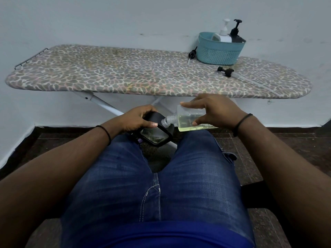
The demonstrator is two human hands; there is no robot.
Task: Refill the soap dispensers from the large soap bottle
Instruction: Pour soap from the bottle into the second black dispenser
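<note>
My right hand point(213, 111) grips a clear bottle point(186, 120) of pale yellow soap, tipped on its side with its open neck pointing left. The neck meets the top of a black dispenser point(157, 136) with a clear window, which my left hand point(136, 119) holds above my knees. Two loose black pump heads lie on the ironing board: one point(225, 71) with a long clear tube at the right, another point(192, 53) beside the basket.
An ironing board point(125, 74) with a spotted cover stands in front of me against a white wall. A teal basket point(220, 49) at its right end holds a white pump bottle point(223, 34) and a black pump bottle point(236, 32). My legs in blue jeans fill the foreground.
</note>
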